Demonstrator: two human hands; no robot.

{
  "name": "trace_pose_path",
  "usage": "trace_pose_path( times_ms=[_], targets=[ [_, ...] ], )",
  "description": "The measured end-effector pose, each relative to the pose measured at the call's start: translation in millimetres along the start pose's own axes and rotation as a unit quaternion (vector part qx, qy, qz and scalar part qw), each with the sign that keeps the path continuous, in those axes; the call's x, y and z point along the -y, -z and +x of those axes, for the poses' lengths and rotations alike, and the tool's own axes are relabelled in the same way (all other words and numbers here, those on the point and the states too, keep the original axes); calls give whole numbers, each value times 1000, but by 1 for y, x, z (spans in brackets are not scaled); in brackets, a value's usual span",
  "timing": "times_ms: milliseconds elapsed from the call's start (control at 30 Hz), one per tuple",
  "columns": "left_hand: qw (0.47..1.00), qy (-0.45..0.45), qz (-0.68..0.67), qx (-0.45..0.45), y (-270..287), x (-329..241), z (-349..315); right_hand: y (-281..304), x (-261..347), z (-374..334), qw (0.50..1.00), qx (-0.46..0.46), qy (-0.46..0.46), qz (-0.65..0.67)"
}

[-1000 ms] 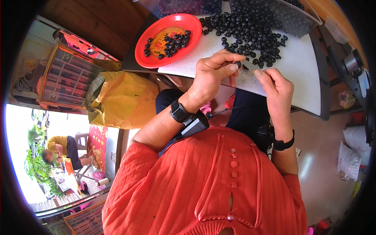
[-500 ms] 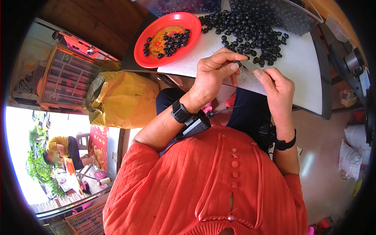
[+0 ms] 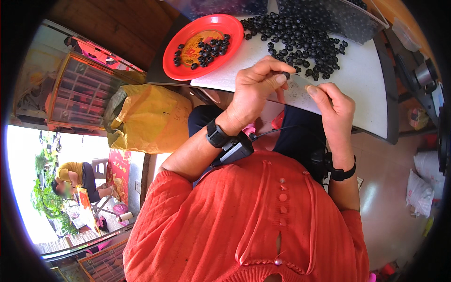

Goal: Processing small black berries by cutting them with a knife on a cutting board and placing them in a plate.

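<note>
We have room by the desk's (image 3: 371, 87) right edge; round black pieces (image 3: 300, 43) block the far edge, a red plate (image 3: 185, 74) the left.

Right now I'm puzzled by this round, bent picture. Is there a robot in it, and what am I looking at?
No robot here: these are a person's own bare hands. The camera is the left one of two worn on the head, looking down; its fisheye lens bends straight edges. That's why the wearer's red sweater fills the lower part.

On the white tabletop lies a heap of dark round pieces. To its left, a red plate holds some more.

The left hand pinches one dark piece; the right hand holds a thin grey blade-like tool close by. Whether they touch is too small to tell.
</note>
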State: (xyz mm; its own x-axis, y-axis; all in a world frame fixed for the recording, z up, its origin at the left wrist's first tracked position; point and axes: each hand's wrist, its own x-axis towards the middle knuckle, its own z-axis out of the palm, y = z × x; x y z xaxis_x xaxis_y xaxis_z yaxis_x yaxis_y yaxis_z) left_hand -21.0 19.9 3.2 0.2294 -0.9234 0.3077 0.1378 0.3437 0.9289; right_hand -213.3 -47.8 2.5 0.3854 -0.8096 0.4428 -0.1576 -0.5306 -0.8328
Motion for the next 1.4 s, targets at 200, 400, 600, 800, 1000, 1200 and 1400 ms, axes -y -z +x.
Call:
trace_pose_path(
  times_ms=[200, 400, 600, 800, 1000, 1200, 1400],
  targets=[
    [917, -172, 340, -113, 52, -60, 12, 13, 4, -1, 995, -48, -26, 85],
    [796, -244, 544, -106, 85, -57, 21, 10, 5, -2, 996, -45, -14, 77],
    [790, -217, 571, -57, 22, -3, 25, 11, 4, -2, 997, -36, -17, 64],
    [765, -183, 613, -72, 21, 16, 33, 9, 6, -5, 999, -35, 1, 42],
    [759, -184, 622, -55, 15, 2, 27, 5, 0, -4, 998, -49, 26, 32],
    [791, -181, 584, -24, 17, 6, 29, 5, 0, -4, 998, -46, 25, 19],
    [797, -197, 570, -11, 14, 5, 29, 3, 0, -4, 998, -47, 22, 23]
  ],
)
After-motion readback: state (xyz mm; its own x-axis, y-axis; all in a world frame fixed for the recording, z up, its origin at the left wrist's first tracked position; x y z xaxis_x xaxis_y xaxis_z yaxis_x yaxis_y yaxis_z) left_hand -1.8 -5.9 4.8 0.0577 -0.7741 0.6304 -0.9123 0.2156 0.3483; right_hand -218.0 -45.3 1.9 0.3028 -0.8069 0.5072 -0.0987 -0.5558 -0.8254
